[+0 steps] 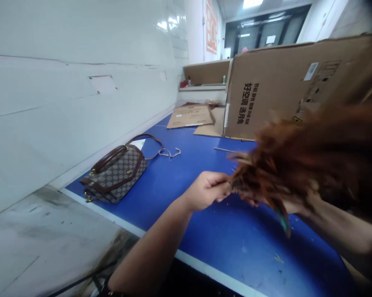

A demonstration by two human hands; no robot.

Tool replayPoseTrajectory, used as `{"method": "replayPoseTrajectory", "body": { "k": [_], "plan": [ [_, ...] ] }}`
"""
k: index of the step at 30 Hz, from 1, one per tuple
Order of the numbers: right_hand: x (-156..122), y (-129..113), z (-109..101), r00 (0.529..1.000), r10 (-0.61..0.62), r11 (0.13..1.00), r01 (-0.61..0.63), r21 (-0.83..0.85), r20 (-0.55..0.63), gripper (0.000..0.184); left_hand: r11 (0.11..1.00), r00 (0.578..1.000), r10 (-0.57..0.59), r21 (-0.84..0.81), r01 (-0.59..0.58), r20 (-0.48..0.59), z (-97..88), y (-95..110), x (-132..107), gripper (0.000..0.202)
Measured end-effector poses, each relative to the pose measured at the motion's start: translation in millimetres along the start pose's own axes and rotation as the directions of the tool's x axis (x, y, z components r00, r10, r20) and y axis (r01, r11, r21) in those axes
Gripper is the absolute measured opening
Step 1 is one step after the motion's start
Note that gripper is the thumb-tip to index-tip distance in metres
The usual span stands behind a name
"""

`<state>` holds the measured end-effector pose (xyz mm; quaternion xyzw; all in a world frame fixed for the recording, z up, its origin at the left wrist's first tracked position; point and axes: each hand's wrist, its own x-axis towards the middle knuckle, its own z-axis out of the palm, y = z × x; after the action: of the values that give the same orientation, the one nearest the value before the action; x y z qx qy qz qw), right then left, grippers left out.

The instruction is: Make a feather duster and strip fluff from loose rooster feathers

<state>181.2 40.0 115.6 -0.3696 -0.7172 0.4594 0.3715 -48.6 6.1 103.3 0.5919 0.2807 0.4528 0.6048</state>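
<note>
Over the blue table [161,185], my left hand [207,189] is closed in a pinch on the narrow, tied end of a bundle of brown feathers [275,165]. The feathers fan out toward the right edge and are smeared by motion; one has a green tip. Beneath the bundle, my right hand [250,200] is mostly covered by the feathers. Its curled fingertips show close to the tied end, closed around the bundle from below. A thin stick [224,149] lies on the table just beyond the hands.
A patterned handbag [119,175] with a brown strap lies at the left, a loose piece of pale cord [171,154] beside it. Flat cardboard [190,116] and a big cardboard box [272,90] stand toward the back. A white wall [80,103] borders the left side.
</note>
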Motion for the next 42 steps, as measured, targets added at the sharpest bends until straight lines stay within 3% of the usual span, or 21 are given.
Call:
{"method": "replayPoseTrajectory", "body": {
  "k": [2,3,7,9,12,15,18,22,25,28,36,42],
  "plan": [
    [-1.6,2.9,7.7,0.995,-0.029,0.999,0.027,0.021,0.098,0.029,0.977,0.993,-0.027,-0.212,0.002,-0.116,1.9,-6.1,6.5,0.040],
    [-1.3,5.2,11.2,0.994,-0.065,0.998,0.063,0.023,0.086,0.027,0.959,0.987,-0.038,-0.283,-0.007,-0.153,3.5,-9.5,9.3,0.041],
    [1.9,21.6,24.1,0.948,-0.266,0.964,0.264,-0.033,-0.175,0.023,0.893,0.960,-0.130,-0.450,0.004,-0.250,11.6,-26.5,14.2,0.043],
    [2.5,32.0,31.2,0.933,-0.293,0.955,0.296,-0.020,-0.210,0.022,0.856,0.945,-0.187,-0.517,0.023,-0.267,15.8,-36.2,13.6,0.043],
    [2.1,43.0,42.4,0.958,-0.208,0.944,0.249,0.217,-0.197,0.021,0.790,0.936,-0.240,-0.613,0.034,-0.257,22.6,-48.0,12.2,0.041],
    [2.6,45.8,50.8,0.992,-0.063,0.830,0.114,0.546,-0.113,0.019,0.722,0.936,-0.266,-0.691,0.037,-0.228,28.9,-55.9,10.6,0.038],
    [2.6,46.2,53.0,0.999,0.031,0.749,-0.003,0.662,-0.031,0.022,0.705,0.932,-0.292,-0.707,0.058,-0.214,34.2,-64.2,6.1,0.036],
    [-3.4,54.3,50.1,0.994,0.110,0.836,-0.081,0.542,-0.021,0.035,0.726,0.897,-0.355,-0.682,0.085,-0.265,38.4,-77.9,-3.9,0.039],
    [-9.3,64.2,47.8,0.998,0.063,0.958,-0.051,0.283,-0.031,0.038,0.743,0.865,-0.394,-0.661,0.101,-0.311,37.4,-87.6,-8.7,0.044],
    [-10.7,72.5,48.0,0.999,0.001,0.997,0.002,0.079,-0.035,0.039,0.744,0.829,-0.445,-0.655,0.131,-0.339,32.8,-95.4,-9.5,0.049],
    [-7.8,82.5,58.5,0.999,0.007,1.000,-0.007,-0.004,-0.050,0.035,0.749,0.772,-0.497,-0.644,0.152,-0.396,20.0,-105.4,-7.5,0.054],
    [-5.9,75.3,65.2,0.993,-0.104,0.994,0.102,-0.033,-0.061,0.030,0.783,0.764,-0.472,-0.608,0.133,-0.440,17.5,-104.5,-5.2,0.052]
  ]
}}
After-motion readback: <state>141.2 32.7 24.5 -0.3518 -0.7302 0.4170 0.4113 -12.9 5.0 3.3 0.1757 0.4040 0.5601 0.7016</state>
